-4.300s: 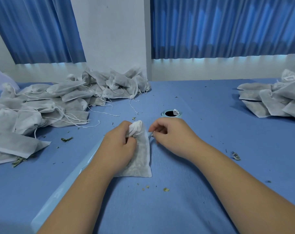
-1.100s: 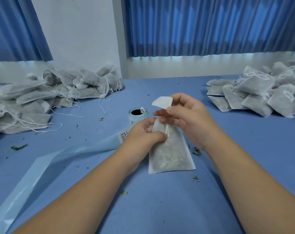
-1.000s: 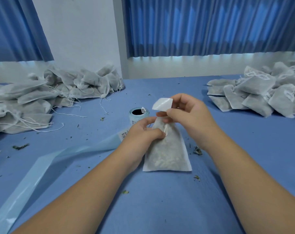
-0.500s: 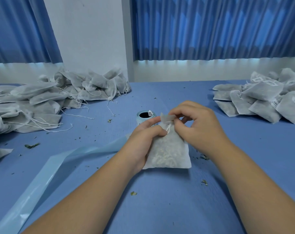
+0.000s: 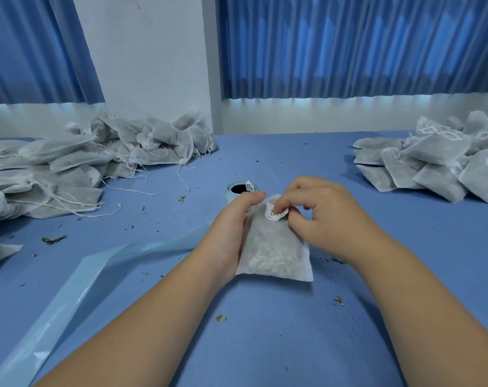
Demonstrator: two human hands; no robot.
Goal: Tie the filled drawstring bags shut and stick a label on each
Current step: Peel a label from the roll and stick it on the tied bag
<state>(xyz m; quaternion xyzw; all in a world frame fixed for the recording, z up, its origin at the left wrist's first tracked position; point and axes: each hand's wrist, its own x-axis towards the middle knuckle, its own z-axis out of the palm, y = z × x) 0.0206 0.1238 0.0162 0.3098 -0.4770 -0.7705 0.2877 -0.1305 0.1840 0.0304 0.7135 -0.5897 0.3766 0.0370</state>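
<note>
Left hand (image 5: 231, 227) grips the left edge of a white, half see-through fabric drawstring bag (image 5: 273, 252), fingers (image 5: 251, 197) curled round its side and thumb up by the gathered neck. The drawstring bag lies flat on the blue cloth-covered worktop (image 5: 265, 344), centre of view, between the two hands, neck pointing away from the person; pale dried filling shows through the fabric. Right hand (image 5: 323, 216) is at the bag's top right, index finger and thumb clamped on a small white printed label (image 5: 275, 213). The label sits on the upper part of the bag, just below the neck, its edges curled up; cannot tell how much of it is stuck down. Just behind the left hand stands a light blue label roll (image 5: 238, 191) with a dark core hole and one white label sticking up at its rim. A pale blue glossy backing strip (image 5: 78, 289) runs from under the left hand down to the bottom left corner. Far left: a heap of plain white bags (image 5: 69, 169) with loose strings trailing on the worktop. Far right: a pile of white bags with printed labels (image 5: 438, 163), well apart from the hands. Small green leaf crumbs (image 5: 221, 318) are scattered over the cloth. Behind: pleated blue curtains (image 5: 349, 46) either side of a white wall section (image 5: 147, 51).
</note>
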